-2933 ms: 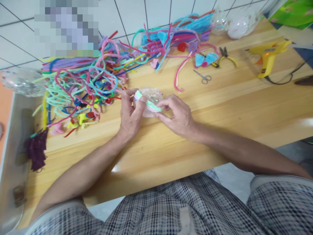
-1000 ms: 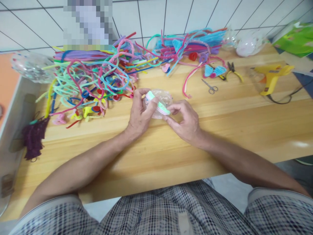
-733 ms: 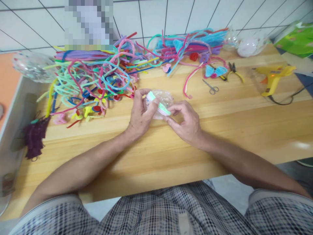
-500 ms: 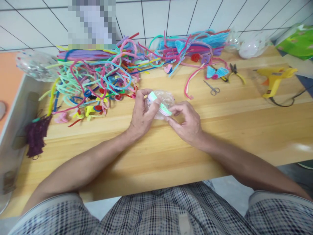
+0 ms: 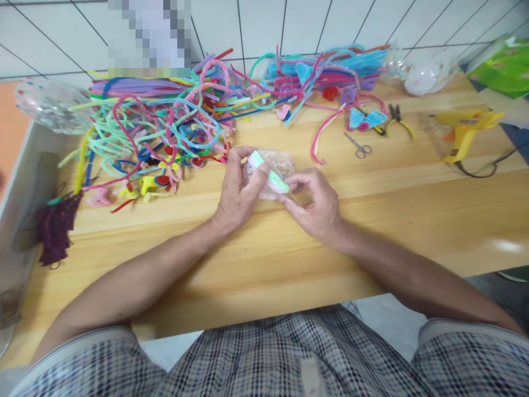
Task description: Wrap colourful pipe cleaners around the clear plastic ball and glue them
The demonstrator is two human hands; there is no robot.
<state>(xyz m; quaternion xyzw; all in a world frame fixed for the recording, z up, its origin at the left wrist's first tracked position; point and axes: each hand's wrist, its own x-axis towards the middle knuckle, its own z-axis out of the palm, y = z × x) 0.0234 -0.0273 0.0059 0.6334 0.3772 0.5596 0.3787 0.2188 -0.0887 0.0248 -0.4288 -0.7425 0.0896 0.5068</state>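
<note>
Between my hands, over the middle of the table, is a clear plastic ball (image 5: 278, 160) with small specks on it. A pale green and lilac fuzzy strip (image 5: 278, 181), like pipe cleaners side by side, lies slantwise across its near side. My left hand (image 5: 242, 184) wraps the ball from the left, its thumb pressing the strip against the surface. At the strip's lower right end, my right hand (image 5: 316, 201) pinches with thumb and forefinger. Its fingertips partly cover that end.
A tangled heap of pipe cleaners (image 5: 152, 132) lies at the back left, with more bundles behind. Small scissors (image 5: 359, 146), yellow-handled pliers (image 5: 399, 124) and a yellow glue gun (image 5: 463, 132) with its cord are on the right. A purple tassel (image 5: 58, 229) lies at the left edge.
Both hands keep nearly the same hold on the ball and strip. The view has shifted slightly, so the items on the left appear a little farther left.
</note>
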